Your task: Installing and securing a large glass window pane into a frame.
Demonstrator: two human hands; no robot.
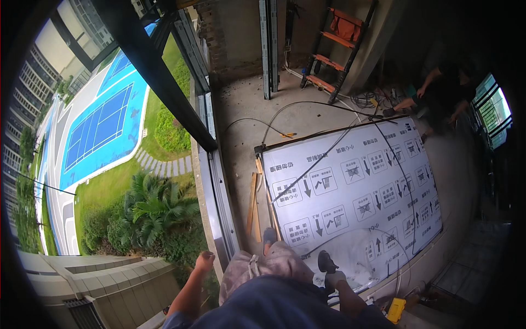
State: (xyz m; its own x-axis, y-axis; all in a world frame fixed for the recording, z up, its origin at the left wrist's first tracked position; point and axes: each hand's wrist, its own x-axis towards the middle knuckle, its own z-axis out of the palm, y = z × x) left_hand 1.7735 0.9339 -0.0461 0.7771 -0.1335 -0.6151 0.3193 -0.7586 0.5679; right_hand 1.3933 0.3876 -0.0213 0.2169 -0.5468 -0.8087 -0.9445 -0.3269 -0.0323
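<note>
Right hand (335,278) clasps what looks like a dark tool (327,261) over the near edge of the white panel (339,193); left hand (205,261), grip unreadable, near the window frame (222,211); floor (246,98) beyond, co-worker (446,88) shadowed

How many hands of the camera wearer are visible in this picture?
2: the left hand is left of the patterned trousers; the right hand is right of them, over the white printed panel, next to a dark object.

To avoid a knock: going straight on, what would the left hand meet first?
Likely the metal window bottom track; depth is unclear, so the left hand might pass above it.
</note>
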